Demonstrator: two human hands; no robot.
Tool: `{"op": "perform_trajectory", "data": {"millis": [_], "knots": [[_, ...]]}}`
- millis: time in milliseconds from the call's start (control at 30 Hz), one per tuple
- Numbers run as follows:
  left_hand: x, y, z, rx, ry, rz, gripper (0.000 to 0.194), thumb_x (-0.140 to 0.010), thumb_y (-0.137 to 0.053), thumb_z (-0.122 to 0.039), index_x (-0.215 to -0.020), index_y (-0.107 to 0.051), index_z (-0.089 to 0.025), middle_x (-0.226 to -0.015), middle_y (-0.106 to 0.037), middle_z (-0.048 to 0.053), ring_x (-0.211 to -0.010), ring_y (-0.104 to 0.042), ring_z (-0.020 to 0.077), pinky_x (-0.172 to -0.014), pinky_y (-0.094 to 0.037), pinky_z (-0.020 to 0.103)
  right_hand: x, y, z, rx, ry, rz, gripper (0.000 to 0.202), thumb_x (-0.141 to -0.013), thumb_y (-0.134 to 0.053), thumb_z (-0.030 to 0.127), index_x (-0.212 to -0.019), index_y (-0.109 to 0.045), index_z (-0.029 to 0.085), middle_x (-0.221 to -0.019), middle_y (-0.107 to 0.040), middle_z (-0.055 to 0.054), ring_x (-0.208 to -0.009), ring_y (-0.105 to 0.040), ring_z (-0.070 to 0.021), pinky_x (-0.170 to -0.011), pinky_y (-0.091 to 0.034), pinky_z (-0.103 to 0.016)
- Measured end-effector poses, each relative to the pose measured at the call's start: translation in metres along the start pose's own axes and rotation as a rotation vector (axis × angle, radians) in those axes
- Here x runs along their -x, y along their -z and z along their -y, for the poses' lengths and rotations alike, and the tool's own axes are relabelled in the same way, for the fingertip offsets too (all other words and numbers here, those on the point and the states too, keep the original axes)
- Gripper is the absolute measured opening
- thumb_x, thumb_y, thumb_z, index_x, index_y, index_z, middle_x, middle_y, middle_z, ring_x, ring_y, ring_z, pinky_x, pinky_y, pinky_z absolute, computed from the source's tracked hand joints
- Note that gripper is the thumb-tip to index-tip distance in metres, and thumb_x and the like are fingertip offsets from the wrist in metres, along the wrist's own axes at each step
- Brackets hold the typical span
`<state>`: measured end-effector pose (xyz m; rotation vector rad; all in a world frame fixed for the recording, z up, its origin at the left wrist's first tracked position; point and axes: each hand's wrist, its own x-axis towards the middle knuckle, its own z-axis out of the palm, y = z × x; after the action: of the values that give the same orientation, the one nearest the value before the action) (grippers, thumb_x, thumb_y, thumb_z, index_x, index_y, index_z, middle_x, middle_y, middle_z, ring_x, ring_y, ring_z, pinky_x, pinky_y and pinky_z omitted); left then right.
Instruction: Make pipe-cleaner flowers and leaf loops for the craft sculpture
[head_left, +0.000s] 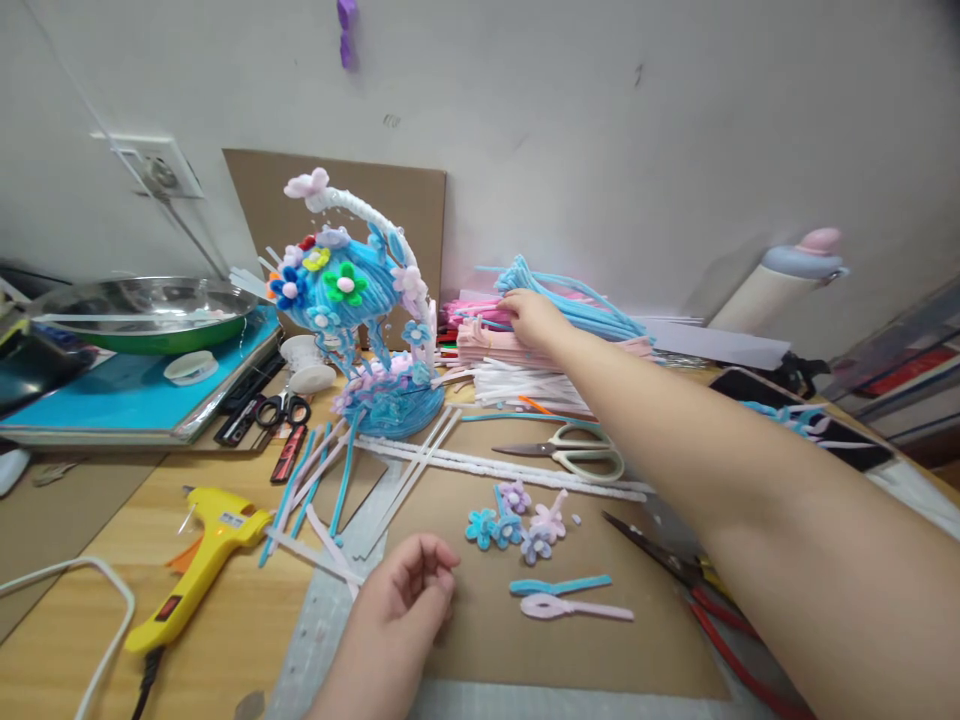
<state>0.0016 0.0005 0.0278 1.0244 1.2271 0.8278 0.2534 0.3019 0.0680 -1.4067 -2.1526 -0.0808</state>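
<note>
My right hand (535, 320) is stretched forward to the stacked bundles of pipe cleaners, its fingers closed at the edge of the blue pipe cleaners (585, 305), above the pale pink pipe cleaners (487, 343). Its fingertips are partly hidden. Over the cardboard sheet (480, 660), my left hand (409, 605) is loosely curled with nothing visible in it. Right of it lie a blue looped pipe cleaner (559, 586) and a lilac looped pipe cleaner (574, 608). Small pipe-cleaner flowers (517, 525) are grouped just beyond them.
A blue flowered pipe-cleaner lamp-like model (352, 290) stands at the back. Scissors (577, 450), red-handled pliers (697, 590) and white strips (495, 465) lie around the cardboard. A yellow glue gun (206, 560) lies left; a metal bowl (142, 340) sits on books.
</note>
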Motion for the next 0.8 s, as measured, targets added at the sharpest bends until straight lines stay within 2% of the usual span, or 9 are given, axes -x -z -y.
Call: {"op": "perform_trajectory", "data": {"millis": [67, 167, 267, 400, 467, 567, 633, 733, 800], "knots": [[0.000, 0.000, -0.001, 0.002, 0.010, 0.002, 0.013, -0.075, -0.057, -0.029, -0.080, -0.054, -0.018, -0.062, -0.046, -0.004, -0.054, -0.042, 0.0101, -0.050, -0.035, 0.020, -0.004, -0.003, -0.002, 0.015, 0.017, 0.010, 0.035, -0.072, -0.058, 0.011, -0.104, -0.066, 0.017, -0.116, -0.060, -0.008, -0.109, -0.054, -0.0251, -0.097, -0.040, -0.037], [0.001, 0.001, -0.001, -0.012, 0.017, 0.025, 0.011, -0.076, -0.056, -0.028, -0.080, -0.055, -0.018, -0.063, -0.046, -0.004, -0.055, -0.042, 0.0102, -0.052, -0.035, 0.021, -0.006, -0.004, -0.003, 0.028, 0.037, 0.000, 0.055, -0.063, -0.070, 0.016, -0.117, -0.059, 0.019, -0.125, -0.053, -0.010, -0.114, -0.049, -0.0289, -0.099, -0.037, -0.042], [0.002, 0.002, -0.002, -0.032, 0.028, 0.052, 0.010, -0.077, -0.055, -0.027, -0.081, -0.054, -0.018, -0.065, -0.047, -0.003, -0.057, -0.043, 0.0110, -0.054, -0.036, 0.022, -0.005, 0.000, -0.003, 0.024, 0.070, -0.015, 0.064, -0.060, -0.073, 0.018, -0.120, -0.054, 0.018, -0.127, -0.050, -0.011, -0.115, -0.047, -0.0292, -0.098, -0.037, -0.043], [0.004, 0.002, -0.004, -0.045, 0.028, 0.050, 0.008, -0.076, -0.055, -0.025, -0.080, -0.055, -0.018, -0.065, -0.047, -0.003, -0.059, -0.043, 0.0120, -0.055, -0.036, 0.022, 0.001, 0.008, -0.005, 0.010, 0.113, -0.012, 0.022, -0.070, -0.060, 0.013, -0.092, -0.065, 0.017, -0.114, -0.056, -0.008, -0.107, -0.052, -0.0237, -0.094, -0.040, -0.036], [0.004, 0.001, -0.005, -0.037, 0.033, 0.053, 0.008, -0.076, -0.055, -0.025, -0.080, -0.055, -0.018, -0.064, -0.047, -0.003, -0.059, -0.044, 0.0123, -0.055, -0.036, 0.022, 0.008, 0.012, -0.004, 0.008, 0.117, -0.012, 0.017, -0.077, -0.051, 0.012, -0.085, -0.066, 0.016, -0.110, -0.058, -0.009, -0.105, -0.053, -0.0227, -0.094, -0.039, -0.035], [0.006, 0.000, -0.006, -0.026, 0.038, 0.061, 0.007, -0.075, -0.055, -0.025, -0.079, -0.055, -0.018, -0.063, -0.047, -0.003, -0.059, -0.044, 0.0124, -0.055, -0.036, 0.023, 0.025, 0.017, 0.000, 0.000, 0.132, 0.033, 0.020, -0.082, -0.050, 0.021, -0.093, -0.065, 0.015, -0.102, -0.062, -0.010, -0.098, -0.056, -0.0226, -0.088, -0.041, -0.034], [0.006, 0.000, -0.007, -0.032, 0.037, 0.064, 0.007, -0.075, -0.055, -0.024, -0.079, -0.055, -0.018, -0.064, -0.048, -0.003, -0.059, -0.044, 0.0124, -0.056, -0.036, 0.023, 0.037, 0.019, 0.002, -0.011, 0.166, 0.110, 0.028, -0.075, -0.061, 0.028, -0.101, -0.064, 0.018, -0.099, -0.065, -0.007, -0.093, -0.059, -0.0223, -0.083, -0.043, -0.032], [0.006, 0.001, -0.006, -0.047, 0.032, 0.068, 0.007, -0.076, -0.055, -0.024, -0.079, -0.055, -0.018, -0.065, -0.048, -0.003, -0.060, -0.045, 0.0125, -0.056, -0.036, 0.023, 0.050, 0.024, -0.001, -0.013, 0.180, 0.171, 0.051, -0.063, -0.071, 0.023, -0.113, -0.060, 0.022, -0.103, -0.066, -0.005, -0.093, -0.060, -0.0234, -0.083, -0.044, -0.031], [0.005, 0.001, -0.006, -0.055, 0.028, 0.068, 0.007, -0.075, -0.055, -0.024, -0.079, -0.055, -0.018, -0.064, -0.048, -0.003, -0.059, -0.044, 0.0125, -0.056, -0.036, 0.023, 0.050, 0.031, -0.008, -0.007, 0.143, 0.126, 0.052, -0.068, -0.066, 0.020, -0.119, -0.056, 0.020, -0.110, -0.063, -0.008, -0.099, -0.058, -0.0246, -0.087, -0.042, -0.034]]}}
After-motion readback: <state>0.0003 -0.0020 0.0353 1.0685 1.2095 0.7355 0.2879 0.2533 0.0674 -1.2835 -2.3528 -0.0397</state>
